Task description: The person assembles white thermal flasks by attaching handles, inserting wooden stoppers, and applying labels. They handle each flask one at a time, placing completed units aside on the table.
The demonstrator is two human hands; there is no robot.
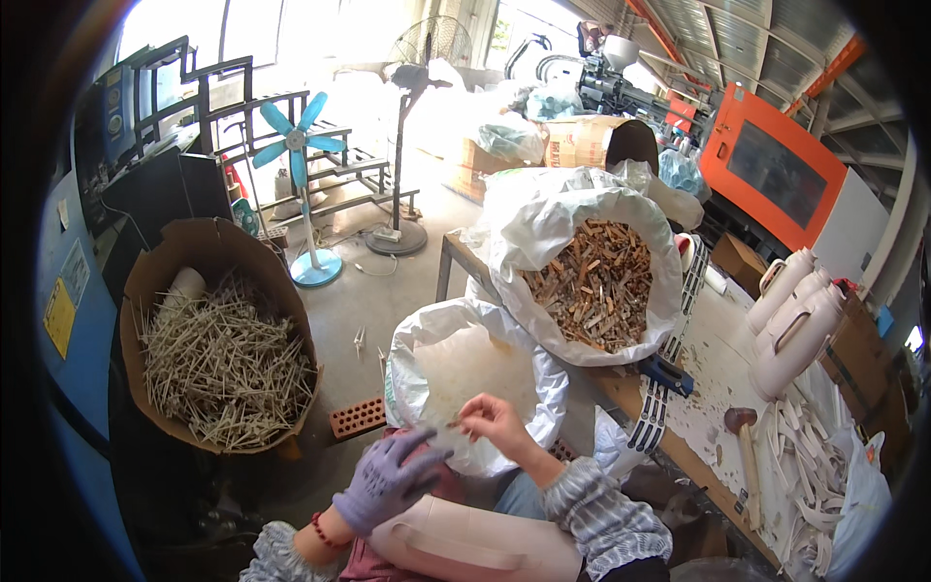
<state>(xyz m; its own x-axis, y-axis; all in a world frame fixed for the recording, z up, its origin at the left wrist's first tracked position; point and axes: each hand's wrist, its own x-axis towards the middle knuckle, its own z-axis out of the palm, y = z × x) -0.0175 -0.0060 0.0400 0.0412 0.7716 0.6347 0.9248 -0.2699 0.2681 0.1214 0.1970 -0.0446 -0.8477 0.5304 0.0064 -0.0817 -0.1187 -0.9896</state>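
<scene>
My left hand (393, 480), in a lilac-grey work glove, is held up with its fingers apart and nothing visible in it. Close by on the right is my bare right hand (495, 424), thumb and fingers pinched together. Whatever small thing may be between those fingertips is too small to make out. Both hands are at the near edge of a white plastic sack (548, 388), its mouth folded open and pale, whitish contents inside. Across my lap lies a pale pink jug (475, 538) with a long handle, partly under my forearms.
A brown carton (145, 388) of thin beige sprues stands left. On the workbench (693, 436) are a sack (509, 252) of brownish plastic pieces, a mallet (747, 456), pale strips (805, 466) and several pink jugs (795, 330). A perforated brick (357, 418) and blue fan (305, 194) stand on the floor.
</scene>
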